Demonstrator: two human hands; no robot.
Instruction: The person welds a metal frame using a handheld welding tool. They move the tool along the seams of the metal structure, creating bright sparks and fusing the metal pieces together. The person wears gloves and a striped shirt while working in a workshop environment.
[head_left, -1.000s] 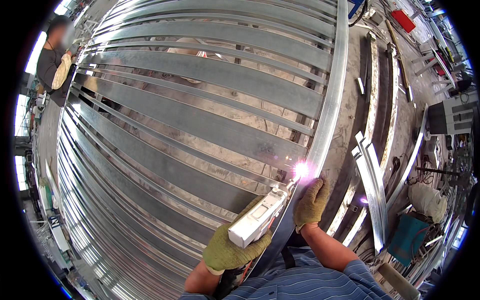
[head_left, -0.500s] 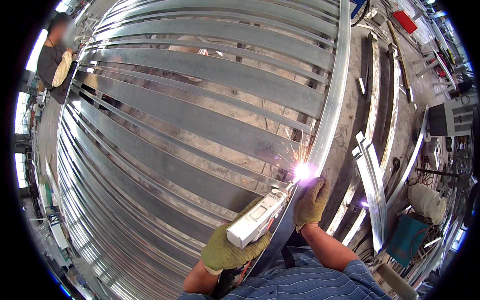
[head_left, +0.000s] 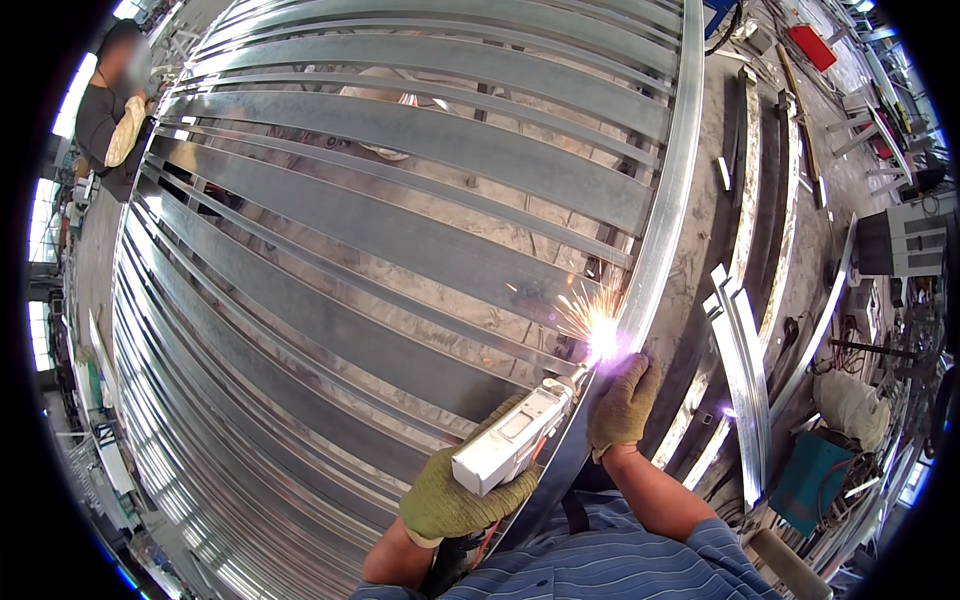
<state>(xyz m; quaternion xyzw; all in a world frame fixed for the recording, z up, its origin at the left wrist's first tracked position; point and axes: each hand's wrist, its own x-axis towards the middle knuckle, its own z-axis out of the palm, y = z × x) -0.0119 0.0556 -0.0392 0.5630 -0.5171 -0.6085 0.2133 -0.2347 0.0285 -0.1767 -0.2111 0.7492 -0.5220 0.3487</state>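
My left hand (head_left: 450,497), in an olive-green knitted glove, is closed round a white welding gun (head_left: 512,440). The gun's narrow tip points away to the upper right, at a joint on the metal frame. A bright glare with orange sparks (head_left: 602,338) covers that joint, so the metal there is hidden. My right hand (head_left: 624,405), gloved alike, lies along the side rail (head_left: 668,220) just right of the glare, its fingers together against the metal. Wide and narrow steel slats (head_left: 440,150) meet this rail.
At the far left stands a person (head_left: 105,120) in dark clothes and a pale glove, beside the frame. Right of the rail lie long metal bars (head_left: 748,170) and bright angled strips (head_left: 740,380). A teal box (head_left: 815,480) and a red box (head_left: 812,46) sit farther right.
The sparks spread wider and brighter. My hands and the welding gun stay almost in place. The other person's hand has shifted slightly.
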